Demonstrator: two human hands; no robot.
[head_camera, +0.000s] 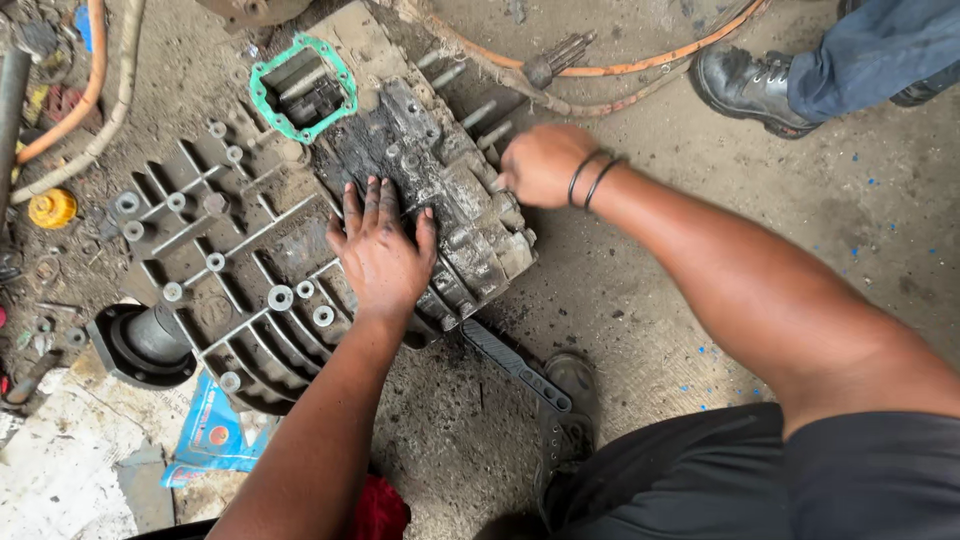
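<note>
Head view is looking down on a concrete floor (640, 300), where a big ribbed metal casing (240, 260) is lying flat, well left of centre. Nearest the camera, a blue packet (212, 432) with a round red-and-orange mark is lying crumpled on the floor, just below the casing's lower edge. A dark strap (515, 365) is running out from under the casing toward a shoe (572, 400).

Left hand (382, 252) is pressing down, fingers spread and released, on a grimy, grease-blackened block (440, 190) sitting on the casing's right side. Right hand (540, 165), two dark bands on its wrist, is lying curled at the block's right edge; whether it is gripping anything I cannot tell.

Farther off, a green gasket (262, 95) is framing a square opening at the casing's top. Grey studs (490, 125) are sticking out beyond the block. An orange hose (650, 60) is trailing past, and another person's black boot (745, 90) is standing at the top right.
</note>
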